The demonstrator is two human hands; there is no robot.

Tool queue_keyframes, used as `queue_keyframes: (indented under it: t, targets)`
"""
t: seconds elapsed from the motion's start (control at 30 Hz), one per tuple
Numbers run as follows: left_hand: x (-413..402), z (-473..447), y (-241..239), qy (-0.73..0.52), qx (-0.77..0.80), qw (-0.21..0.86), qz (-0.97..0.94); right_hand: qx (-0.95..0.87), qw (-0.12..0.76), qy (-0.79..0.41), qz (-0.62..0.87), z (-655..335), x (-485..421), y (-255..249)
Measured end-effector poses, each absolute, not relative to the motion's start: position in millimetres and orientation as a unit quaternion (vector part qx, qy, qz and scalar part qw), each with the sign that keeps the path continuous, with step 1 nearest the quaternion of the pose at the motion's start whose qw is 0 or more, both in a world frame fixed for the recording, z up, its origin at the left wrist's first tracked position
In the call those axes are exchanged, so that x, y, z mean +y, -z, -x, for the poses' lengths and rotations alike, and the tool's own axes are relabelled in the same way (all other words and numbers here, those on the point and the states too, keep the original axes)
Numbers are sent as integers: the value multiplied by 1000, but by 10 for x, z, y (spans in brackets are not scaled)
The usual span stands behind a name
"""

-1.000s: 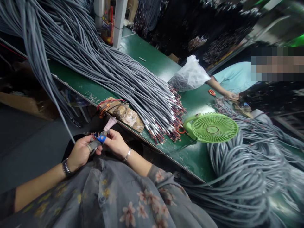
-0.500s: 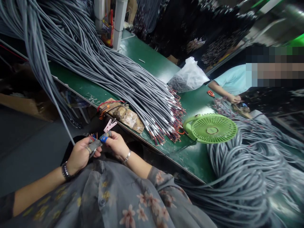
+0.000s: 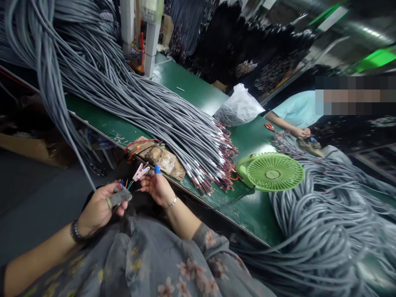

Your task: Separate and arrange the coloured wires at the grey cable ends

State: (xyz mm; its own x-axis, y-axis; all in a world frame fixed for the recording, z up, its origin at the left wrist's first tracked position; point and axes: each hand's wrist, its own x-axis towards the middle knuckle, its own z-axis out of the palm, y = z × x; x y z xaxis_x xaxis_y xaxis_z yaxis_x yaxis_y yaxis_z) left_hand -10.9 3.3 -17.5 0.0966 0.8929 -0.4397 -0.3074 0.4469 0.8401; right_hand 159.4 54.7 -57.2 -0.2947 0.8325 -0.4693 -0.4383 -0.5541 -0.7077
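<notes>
My left hand [image 3: 100, 205] grips the end of a grey cable [image 3: 120, 196] whose coloured inner wires fan out at the tip. My right hand [image 3: 157, 187] is a little to the right of it, with a blue cover on one fingertip, holding a pink clip [image 3: 140, 171] just below the bench edge. The cable runs up and left from my left hand toward a hanging bundle of grey cables [image 3: 46, 70]. Both hands are over my lap, in front of the green bench [image 3: 198, 88].
A large fan of grey cables with stripped red and white ends [image 3: 185, 132] lies across the bench. A green fan [image 3: 270, 171] lies flat beside it, and more coiled cables [image 3: 324, 231] pile at the right. Another person's hand [image 3: 301, 132] works beyond a white bag [image 3: 239, 105].
My right hand has drawn away from the cable end to the right and upward, taking the pink clip with it. My left hand still holds the cable.
</notes>
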Motion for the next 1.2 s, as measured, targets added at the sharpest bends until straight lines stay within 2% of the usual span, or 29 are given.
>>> queue_keyframes:
  t: [0.13,0.5,0.77,1.0,1.2]
  targets:
    - [104,58,114,-430,479,716,-272,-282,410,-774,392,-1517,602,591]
    - [157,52,224,-401,462,741,-278,-219,471,-759,393,-1380,575,546]
    - [74,69,172,-409,487,721,-276,-208,407,-797,394,-1428,575,438]
    - [61,49,101,-437,502,696,-270,-239,456,-758,401,-1451,544,486]
    - [140,40,113,-440,487,708,-260,-244,442,-767,395,-1444,545,484]
